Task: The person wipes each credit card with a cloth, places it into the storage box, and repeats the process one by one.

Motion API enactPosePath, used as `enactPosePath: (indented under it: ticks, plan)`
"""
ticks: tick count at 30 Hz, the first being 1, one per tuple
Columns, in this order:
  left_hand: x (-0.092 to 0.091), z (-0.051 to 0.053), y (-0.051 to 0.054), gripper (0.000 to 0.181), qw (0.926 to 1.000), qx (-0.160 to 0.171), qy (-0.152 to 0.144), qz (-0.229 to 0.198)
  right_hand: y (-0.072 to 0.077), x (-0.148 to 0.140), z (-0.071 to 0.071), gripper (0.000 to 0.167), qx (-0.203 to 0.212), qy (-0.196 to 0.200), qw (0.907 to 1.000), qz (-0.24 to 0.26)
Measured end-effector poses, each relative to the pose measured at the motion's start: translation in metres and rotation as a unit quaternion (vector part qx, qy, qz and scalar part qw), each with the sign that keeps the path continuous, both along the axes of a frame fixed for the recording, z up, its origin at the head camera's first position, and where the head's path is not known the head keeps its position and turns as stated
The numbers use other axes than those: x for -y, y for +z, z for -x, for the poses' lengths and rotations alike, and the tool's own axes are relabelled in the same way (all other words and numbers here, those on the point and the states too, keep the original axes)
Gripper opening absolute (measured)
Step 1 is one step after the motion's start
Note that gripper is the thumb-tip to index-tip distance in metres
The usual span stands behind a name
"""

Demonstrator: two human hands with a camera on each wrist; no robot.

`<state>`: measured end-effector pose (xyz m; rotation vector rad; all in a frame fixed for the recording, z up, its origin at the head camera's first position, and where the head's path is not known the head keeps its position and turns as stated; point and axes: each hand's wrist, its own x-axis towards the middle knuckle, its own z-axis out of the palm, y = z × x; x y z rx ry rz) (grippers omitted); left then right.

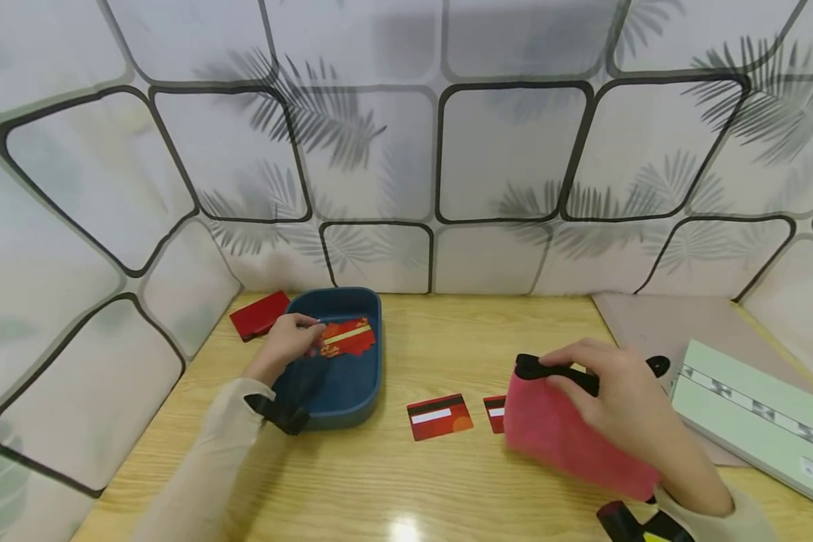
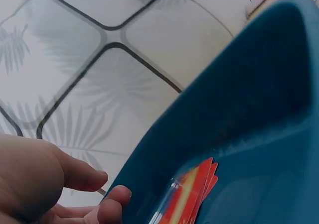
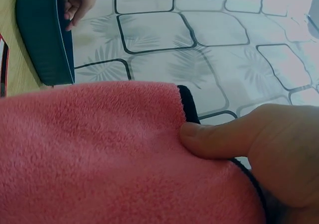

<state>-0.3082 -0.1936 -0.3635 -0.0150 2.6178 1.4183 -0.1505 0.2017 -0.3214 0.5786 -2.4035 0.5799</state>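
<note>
A blue bin stands on the left part of the table. Inside it lies a fanned stack of red cards with a gold stripe, also seen in the left wrist view. My left hand is over the bin's left side, close to those cards; in the left wrist view its thumb and fingers are loosely bent and hold nothing. On the right, my right hand pinches a pink fleecy cloth by its black edging, thumb on the near face. The cloth hangs down and hides part of a red card.
Another red card with a white strip lies between bin and cloth. Behind the bin's left side is a flat red item. At the right, a pale green box rests partly on a greyish sheet. Patterned fabric walls enclose the table.
</note>
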Motion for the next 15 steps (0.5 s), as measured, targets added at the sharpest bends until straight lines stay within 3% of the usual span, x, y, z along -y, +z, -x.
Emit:
enactPosePath:
  ticks: [3,10,12,15]
  plan:
    - [0.003,-0.009,0.003,0.034,0.9998,-0.013,-0.013,-0.008,0.001,0.0,-0.001,0.035,-0.008,0.009,0.9999,-0.002]
    - [0.006,-0.035,0.002,0.024,0.9898,-0.081,-0.095,-0.068,0.004,-0.002,-0.006,0.036,-0.02,0.016,0.9997,-0.004]
    - [0.006,-0.039,0.002,0.022,0.9869,-0.097,-0.117,-0.053,0.005,-0.002,-0.006,0.035,-0.02,0.017,0.9996,-0.006]
    - [0.005,-0.038,0.006,0.022,0.975,-0.108,-0.192,0.024,0.006,-0.003,-0.007,0.035,-0.016,0.019,0.9997,-0.008]
